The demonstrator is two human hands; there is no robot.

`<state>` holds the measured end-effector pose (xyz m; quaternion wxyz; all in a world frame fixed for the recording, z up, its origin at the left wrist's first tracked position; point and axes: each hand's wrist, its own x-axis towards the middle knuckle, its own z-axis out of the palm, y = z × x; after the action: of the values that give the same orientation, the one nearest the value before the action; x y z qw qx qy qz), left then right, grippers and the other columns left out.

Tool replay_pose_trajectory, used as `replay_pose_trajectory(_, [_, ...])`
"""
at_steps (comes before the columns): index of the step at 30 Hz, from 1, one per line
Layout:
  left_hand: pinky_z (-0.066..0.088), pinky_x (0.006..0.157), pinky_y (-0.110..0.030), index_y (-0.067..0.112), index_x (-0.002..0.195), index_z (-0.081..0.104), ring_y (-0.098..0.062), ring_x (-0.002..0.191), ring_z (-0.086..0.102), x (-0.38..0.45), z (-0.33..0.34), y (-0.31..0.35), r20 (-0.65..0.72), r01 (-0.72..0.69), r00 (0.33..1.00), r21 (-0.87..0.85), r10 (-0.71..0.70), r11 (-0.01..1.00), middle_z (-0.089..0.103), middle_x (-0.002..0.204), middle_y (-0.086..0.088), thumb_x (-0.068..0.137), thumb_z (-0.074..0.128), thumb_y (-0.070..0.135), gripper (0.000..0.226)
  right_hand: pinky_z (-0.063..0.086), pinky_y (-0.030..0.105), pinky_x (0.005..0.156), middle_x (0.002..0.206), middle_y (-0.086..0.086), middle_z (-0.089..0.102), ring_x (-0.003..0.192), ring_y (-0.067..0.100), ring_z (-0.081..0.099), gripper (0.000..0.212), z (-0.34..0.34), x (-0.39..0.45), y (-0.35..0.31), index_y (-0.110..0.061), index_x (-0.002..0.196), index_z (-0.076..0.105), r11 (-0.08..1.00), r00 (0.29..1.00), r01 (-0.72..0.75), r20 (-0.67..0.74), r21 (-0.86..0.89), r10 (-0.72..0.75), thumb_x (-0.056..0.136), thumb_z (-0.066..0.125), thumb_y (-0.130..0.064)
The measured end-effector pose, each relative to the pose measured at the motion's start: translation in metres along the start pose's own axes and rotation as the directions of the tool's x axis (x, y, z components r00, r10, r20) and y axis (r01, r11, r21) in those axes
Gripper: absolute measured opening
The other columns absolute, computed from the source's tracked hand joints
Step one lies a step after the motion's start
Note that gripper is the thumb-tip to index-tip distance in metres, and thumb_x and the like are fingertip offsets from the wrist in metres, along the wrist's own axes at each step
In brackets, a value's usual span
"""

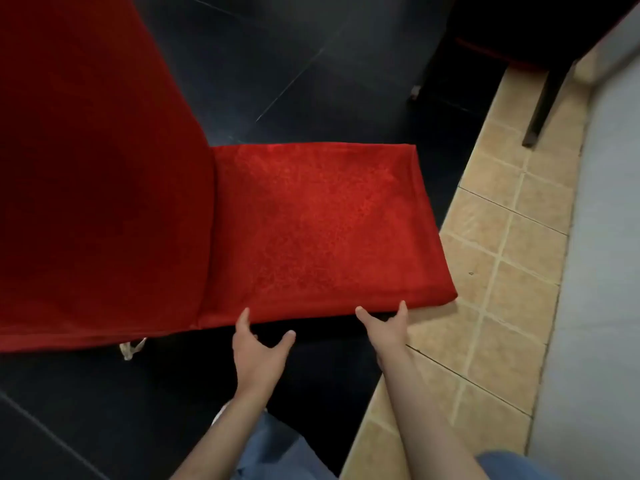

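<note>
Head view shows the right hand at the near edge of the red cover, with its thumb and one finger laid up on the hem. Its other fingers are hidden under the edge, so I cannot tell whether that grip holds cloth or only touches it. The left hand is just beside it, grip wide, one fingertip touching the hem and the thumb well off it.

The cover lies flat and smooth over the seat, meeting the red chair back on the left. A pale tie hangs below the back's lower edge. Dark floor lies under the chair, and tan tiles run along the right, with a dark leg farther off.

Likely trouble: with the left hand barely on the hem, a pull would come mostly from the right. That could drag the cover askew and rumple the seat. A hard tug might also strain the join at the back or loosen the tie.
</note>
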<state>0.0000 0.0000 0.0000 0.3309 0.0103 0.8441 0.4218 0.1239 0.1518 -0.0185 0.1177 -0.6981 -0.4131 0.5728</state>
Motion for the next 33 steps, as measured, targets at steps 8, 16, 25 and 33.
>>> replay_pose_trajectory(8, [0.034,0.111,-0.041,0.022,0.154,0.005,-0.031,0.129,0.046,0.035,0.044,0.007,-0.075,0.306,0.927,-0.414,-0.367,0.858,0.042,0.145,-0.012,0.071,0.085,0.031,0.116,0.032,0.049,0.113,0.154,0.006,0.03,0.138,0.029,0.036,0.124,0.005,0.037,0.0,-0.023,0.152,-0.014,0.975,0.996,-0.056,-0.057,0.216,0.069,0.075,0.082,-0.031])
replay_pose_trajectory(16, [0.039,0.107,-0.052,0.035,0.145,-0.029,-0.033,0.119,0.056,0.057,0.086,0.011,-0.083,0.338,0.88,-0.581,-0.467,0.74,0.049,0.137,-0.017,0.071,0.083,0.041,0.135,0.036,0.057,0.108,0.15,0.008,0.032,0.132,0.032,0.042,0.133,0.027,0.061,-0.003,-0.035,0.146,-0.027,0.921,0.988,-0.081,-0.089,0.38,0.124,0.073,0.084,-0.024])
replay_pose_trajectory(25, [0.038,0.109,-0.049,0.036,0.145,-0.028,-0.029,0.121,0.052,0.07,0.102,0.006,-0.138,0.302,0.854,-0.653,-0.502,0.694,0.047,0.137,-0.012,0.065,0.087,0.043,0.14,0.045,0.058,0.099,0.146,0.002,0.031,0.123,0.026,0.049,0.134,0.037,0.07,0.001,-0.045,0.142,-0.029,0.849,0.985,-0.061,-0.105,0.525,0.135,0.073,0.083,-0.016])
replay_pose_trajectory(33, [0.042,0.105,-0.053,0.038,0.145,-0.027,-0.028,0.121,0.053,0.071,0.101,0.011,-0.122,0.301,0.844,-0.698,-0.522,0.65,0.047,0.137,-0.012,0.07,0.086,0.028,0.136,0.043,0.058,0.101,0.151,0.006,0.029,0.126,0.03,0.048,0.129,0.038,0.07,0.001,-0.046,0.143,-0.027,0.846,0.982,-0.071,-0.113,0.529,0.153,0.077,0.079,-0.012])
